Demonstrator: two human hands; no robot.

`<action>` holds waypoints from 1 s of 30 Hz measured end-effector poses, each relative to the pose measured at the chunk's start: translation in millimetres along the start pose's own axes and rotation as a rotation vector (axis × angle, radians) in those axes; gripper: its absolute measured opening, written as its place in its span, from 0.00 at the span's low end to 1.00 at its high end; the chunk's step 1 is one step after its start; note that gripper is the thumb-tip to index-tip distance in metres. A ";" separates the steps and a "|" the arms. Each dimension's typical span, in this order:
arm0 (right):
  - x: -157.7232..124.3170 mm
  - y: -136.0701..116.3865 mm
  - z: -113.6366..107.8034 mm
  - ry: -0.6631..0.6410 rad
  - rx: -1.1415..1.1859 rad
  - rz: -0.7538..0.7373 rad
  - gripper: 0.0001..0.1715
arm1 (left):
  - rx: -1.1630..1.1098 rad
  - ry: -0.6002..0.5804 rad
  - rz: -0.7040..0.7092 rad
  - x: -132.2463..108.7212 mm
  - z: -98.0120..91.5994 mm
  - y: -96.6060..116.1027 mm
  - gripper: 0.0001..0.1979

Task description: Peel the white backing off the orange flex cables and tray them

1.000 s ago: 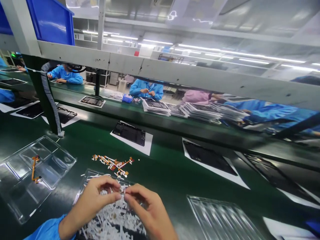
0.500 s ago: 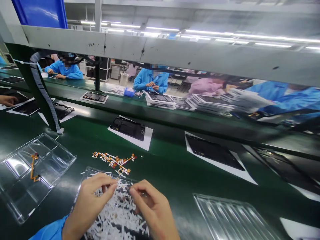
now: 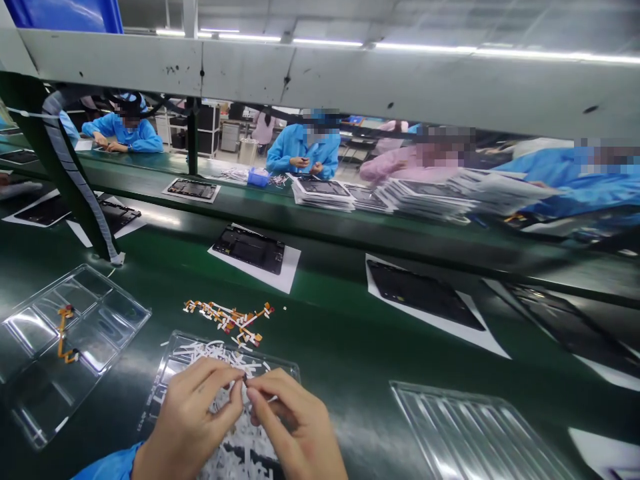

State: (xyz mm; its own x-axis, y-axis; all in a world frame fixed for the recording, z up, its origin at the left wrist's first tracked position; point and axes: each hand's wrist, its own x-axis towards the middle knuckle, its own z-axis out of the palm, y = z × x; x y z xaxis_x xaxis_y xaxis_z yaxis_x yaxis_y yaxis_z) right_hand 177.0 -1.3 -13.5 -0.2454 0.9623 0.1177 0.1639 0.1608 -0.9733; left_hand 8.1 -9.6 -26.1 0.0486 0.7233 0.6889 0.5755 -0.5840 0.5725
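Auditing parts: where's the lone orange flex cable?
Head view: the orange flex cable lies in the clear compartment tray on the left of the belt, left of the loose orange-and-white strips.

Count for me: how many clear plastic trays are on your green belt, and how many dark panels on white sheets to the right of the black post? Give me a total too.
Clear plastic trays: 3 (left, middle, right)
Dark panels on white sheets: 3 (left, middle, right)
Total: 6
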 end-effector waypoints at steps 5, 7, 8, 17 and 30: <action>-1.0 4.4 1.4 -0.007 -0.041 -0.018 0.11 | 0.067 0.007 0.006 -1.6 1.0 1.9 0.06; -1.6 5.9 2.2 -0.008 -0.059 -0.027 0.11 | 0.094 0.002 0.020 -2.4 0.7 1.9 0.06; -2.0 6.6 2.6 -0.007 -0.072 -0.036 0.10 | 0.106 0.002 0.024 -2.8 0.6 1.7 0.06; -2.6 4.4 -0.2 -0.074 -0.165 -0.127 0.11 | 0.080 -0.115 -0.010 -1.6 -2.8 -8.0 0.08; 9.7 -3.0 -11.5 -0.227 -0.045 0.142 0.19 | -0.314 -0.309 -0.373 -4.8 -14.3 -14.9 0.11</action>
State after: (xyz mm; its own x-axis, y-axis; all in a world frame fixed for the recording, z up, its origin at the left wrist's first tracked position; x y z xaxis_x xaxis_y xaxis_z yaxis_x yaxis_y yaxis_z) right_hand 185.1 10.1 -7.2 -0.4240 0.9028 -0.0716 0.2527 0.0421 -0.9666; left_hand -12.4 -9.7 -31.5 0.1528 0.9477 0.2804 0.3316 -0.3164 0.8888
